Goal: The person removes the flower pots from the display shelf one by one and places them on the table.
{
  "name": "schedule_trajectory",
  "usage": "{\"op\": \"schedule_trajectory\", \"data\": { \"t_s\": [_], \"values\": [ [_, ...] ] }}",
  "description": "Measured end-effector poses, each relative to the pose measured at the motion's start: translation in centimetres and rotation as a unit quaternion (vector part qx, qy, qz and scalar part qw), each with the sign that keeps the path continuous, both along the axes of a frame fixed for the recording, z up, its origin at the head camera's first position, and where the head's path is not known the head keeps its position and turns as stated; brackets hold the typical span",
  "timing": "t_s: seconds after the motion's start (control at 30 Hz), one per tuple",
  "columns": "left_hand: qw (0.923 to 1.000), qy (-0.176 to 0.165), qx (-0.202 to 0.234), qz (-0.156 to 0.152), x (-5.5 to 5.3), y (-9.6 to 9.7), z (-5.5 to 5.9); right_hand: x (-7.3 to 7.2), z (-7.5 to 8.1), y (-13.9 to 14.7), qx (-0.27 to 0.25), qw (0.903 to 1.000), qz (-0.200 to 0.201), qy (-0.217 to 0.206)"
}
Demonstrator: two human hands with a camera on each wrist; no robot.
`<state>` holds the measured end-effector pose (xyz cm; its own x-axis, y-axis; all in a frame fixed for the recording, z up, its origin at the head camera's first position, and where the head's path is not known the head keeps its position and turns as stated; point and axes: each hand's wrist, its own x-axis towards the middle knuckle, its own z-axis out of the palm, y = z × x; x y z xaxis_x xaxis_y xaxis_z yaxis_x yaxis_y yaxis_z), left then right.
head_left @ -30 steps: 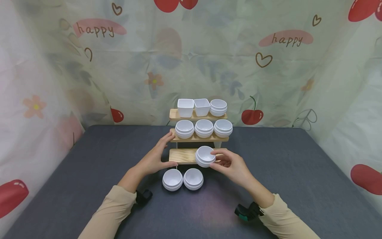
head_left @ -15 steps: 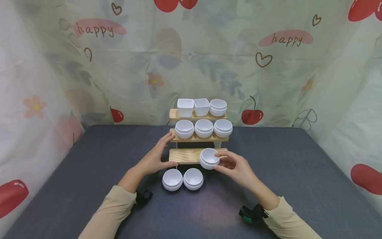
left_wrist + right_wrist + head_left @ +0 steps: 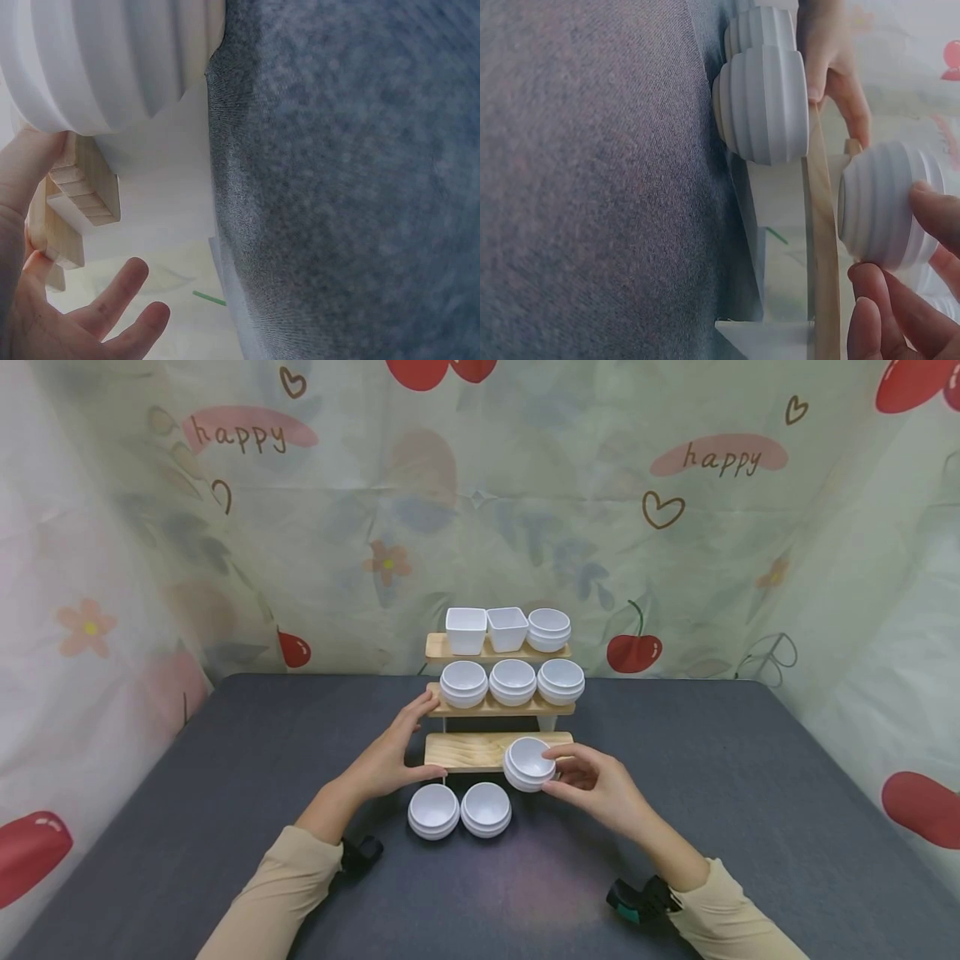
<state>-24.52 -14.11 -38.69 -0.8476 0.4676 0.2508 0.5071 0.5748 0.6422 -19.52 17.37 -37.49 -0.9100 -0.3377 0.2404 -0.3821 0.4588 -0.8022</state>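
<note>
Head view: right hand [image 3: 598, 783] is pinching white bowl [image 3: 527, 764] over front edge of bottom shelf [image 3: 465, 750]; left hand [image 3: 386, 760], fingers spread, is resting against its left end; keeping bowl level, shelf steady is probably helping

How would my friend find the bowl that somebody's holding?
On the dark table stands a three-shelf rack. At the right half of its lowest shelf is a round white bowl. It's the only one pinched by the right hand.
</note>
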Motion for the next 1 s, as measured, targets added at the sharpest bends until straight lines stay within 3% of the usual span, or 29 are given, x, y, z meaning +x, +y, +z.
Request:
{"op": "schedule_trajectory", "data": {
  "t_s": [1.0],
  "values": [
    [1.0000, 0.006, 0.002, -0.004, 0.0, 0.0, -0.1, 0.7, -0.6, 1.2, 0.016, 0.9996, 0.018, 0.015]
  ]
}}
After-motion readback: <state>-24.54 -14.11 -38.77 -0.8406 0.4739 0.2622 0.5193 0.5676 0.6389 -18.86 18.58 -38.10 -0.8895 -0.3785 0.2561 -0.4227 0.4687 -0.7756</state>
